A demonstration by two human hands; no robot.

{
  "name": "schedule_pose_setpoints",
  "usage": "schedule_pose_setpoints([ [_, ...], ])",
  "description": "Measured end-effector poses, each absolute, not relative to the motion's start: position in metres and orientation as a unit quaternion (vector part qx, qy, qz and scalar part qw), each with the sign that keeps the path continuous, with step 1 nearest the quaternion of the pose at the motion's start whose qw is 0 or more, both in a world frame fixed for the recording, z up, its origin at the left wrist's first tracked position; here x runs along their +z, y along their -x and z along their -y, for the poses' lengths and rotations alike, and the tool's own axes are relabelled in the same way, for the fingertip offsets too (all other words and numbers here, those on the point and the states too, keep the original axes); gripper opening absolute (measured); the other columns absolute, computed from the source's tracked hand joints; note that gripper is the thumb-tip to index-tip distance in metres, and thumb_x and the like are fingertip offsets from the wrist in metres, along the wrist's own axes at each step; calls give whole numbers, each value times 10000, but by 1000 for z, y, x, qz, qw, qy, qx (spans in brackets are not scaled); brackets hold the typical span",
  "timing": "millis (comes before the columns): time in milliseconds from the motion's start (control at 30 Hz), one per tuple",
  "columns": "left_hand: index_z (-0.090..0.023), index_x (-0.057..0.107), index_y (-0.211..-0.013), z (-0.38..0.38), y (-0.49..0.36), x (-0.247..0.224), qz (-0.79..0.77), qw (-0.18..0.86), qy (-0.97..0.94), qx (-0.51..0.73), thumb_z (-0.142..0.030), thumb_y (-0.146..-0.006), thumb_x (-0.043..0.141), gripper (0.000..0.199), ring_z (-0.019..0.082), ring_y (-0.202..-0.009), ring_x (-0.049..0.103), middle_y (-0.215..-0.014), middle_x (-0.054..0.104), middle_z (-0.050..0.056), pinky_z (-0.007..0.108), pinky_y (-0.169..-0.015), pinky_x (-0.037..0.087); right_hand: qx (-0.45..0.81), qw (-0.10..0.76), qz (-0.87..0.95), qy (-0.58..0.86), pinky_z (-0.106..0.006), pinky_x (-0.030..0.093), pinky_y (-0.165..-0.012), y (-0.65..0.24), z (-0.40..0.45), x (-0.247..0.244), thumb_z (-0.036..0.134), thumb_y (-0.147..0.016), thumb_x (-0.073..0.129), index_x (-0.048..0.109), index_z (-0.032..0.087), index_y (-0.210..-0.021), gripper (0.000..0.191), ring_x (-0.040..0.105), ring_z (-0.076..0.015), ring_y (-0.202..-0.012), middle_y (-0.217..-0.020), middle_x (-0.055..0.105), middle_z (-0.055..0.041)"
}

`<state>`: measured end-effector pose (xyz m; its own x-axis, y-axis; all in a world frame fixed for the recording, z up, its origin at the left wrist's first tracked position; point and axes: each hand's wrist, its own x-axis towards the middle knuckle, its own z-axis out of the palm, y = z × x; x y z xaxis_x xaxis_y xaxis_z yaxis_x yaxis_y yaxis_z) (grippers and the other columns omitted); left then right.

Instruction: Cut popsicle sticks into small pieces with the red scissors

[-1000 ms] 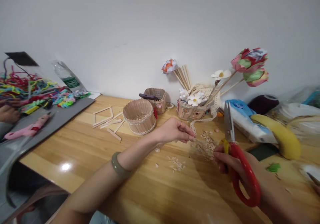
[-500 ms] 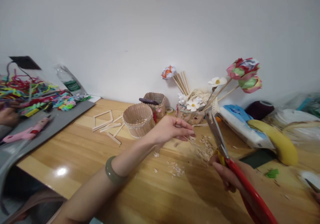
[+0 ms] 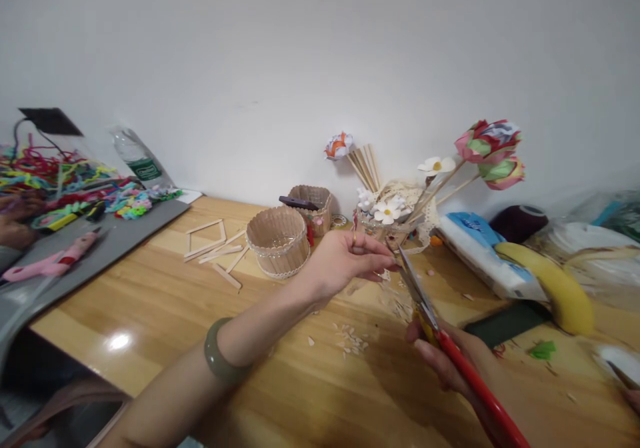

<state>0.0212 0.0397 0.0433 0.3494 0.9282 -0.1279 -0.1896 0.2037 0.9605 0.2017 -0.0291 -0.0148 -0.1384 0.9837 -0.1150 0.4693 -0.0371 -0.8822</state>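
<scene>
My left hand (image 3: 347,260) reaches over the middle of the table, its fingertips pinched together. Whatever sits between them is too small and hidden to name. In my right hand (image 3: 433,361) is a pair of scissors with red handles (image 3: 473,378). Their blades point up and left, with the tips right beside my left fingertips. Small pale wood chips (image 3: 354,340) lie scattered on the tabletop below both hands. Just left of my left hand stands a round basket made of wooden sticks (image 3: 277,251).
Behind are a second stick basket (image 3: 323,218) with a dark flat object and a lace-trimmed basket (image 3: 383,235) with paper flowers. A tissue pack (image 3: 493,261) and banana (image 3: 570,295) lie right. Loose sticks (image 3: 227,276), a pink glue gun (image 3: 60,261) and another person's hand (image 3: 17,225) are left.
My right hand has brought the scissors left, so their blades now meet my left fingertips. The blades look closer together. My left hand has shifted slightly right.
</scene>
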Motion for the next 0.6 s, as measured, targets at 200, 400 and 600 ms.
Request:
schedule_pose_setpoints([
  [200,-107,636,-654,-39,-21,44,-390,674,-471,414,-123,-637,699,68,74,-576,580,-624,653,4,228,-612,477,409,245,669,570,-264,340,-409,-210,25,-10,586,-739,518,490,218,-585,400,407,-135,-432,-491,427,18],
  [400,-112,648,-650,-40,-20,43,-397,664,-480,413,-156,-628,714,82,65,-558,564,-614,650,2,212,-591,471,373,232,672,596,-273,347,-455,-209,27,-3,546,-745,512,434,225,-558,380,446,-162,-503,-522,457,-1],
  [600,-127,677,-655,-40,-21,43,-394,671,-476,409,-162,-608,720,73,71,-575,577,-623,662,9,202,-578,470,358,195,678,612,-245,296,-381,-215,24,-24,634,-755,407,445,217,-614,443,360,-112,-393,-455,354,53],
])
